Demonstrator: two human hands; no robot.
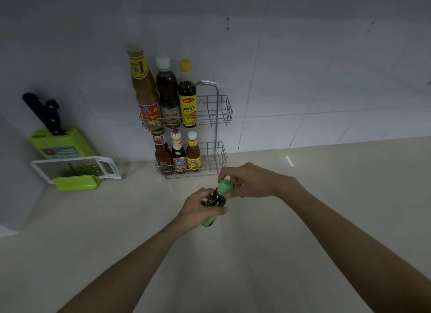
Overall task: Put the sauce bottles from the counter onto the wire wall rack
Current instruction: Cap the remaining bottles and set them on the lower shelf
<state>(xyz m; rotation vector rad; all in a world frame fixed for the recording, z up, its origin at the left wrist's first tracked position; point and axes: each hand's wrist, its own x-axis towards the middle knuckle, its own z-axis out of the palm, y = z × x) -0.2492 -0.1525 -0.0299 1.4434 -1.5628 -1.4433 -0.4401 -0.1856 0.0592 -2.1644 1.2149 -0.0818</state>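
- Head view: my left hand [198, 210] grips the body of the dark bottle [216, 200], and my right hand [247, 179] pinches its green cap [225, 186].
- The bottle is over the beige counter [314, 219], tilted, with its cap up and toward the wire rack [227, 107].
- The rack hangs on a white tiled wall [326, 56] with 3 bottles on each shelf.

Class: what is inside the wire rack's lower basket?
In the lower basket, three small sauce bottles stand side by side at the left; wires partly cover their bases.
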